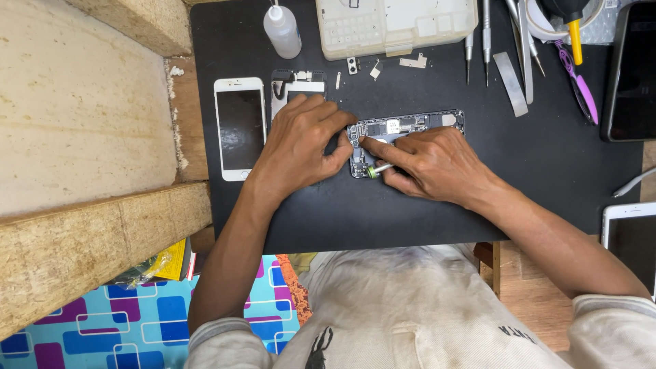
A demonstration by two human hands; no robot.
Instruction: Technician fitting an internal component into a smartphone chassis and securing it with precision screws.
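An opened phone body point(410, 126) with its circuit board showing lies on a black work mat point(383, 212). My left hand point(301, 140) rests on the body's left end, fingers curled around its corner, holding it down. My right hand point(430, 164) lies over the lower right part of the body. Its index finger points onto the board near the left end, and a small screwdriver point(378, 169) with a green ring is held under its fingers. A detached white phone screen point(240, 128) lies face up left of my left hand.
Another phone part point(295, 85) lies behind my left hand. A small squeeze bottle point(282, 30) and a pale plastic parts box point(396, 26) stand at the mat's far edge, with screwdrivers, tweezers and a metal pry tool point(510, 83) to the right. Dark devices point(632, 75) lie at the right edge.
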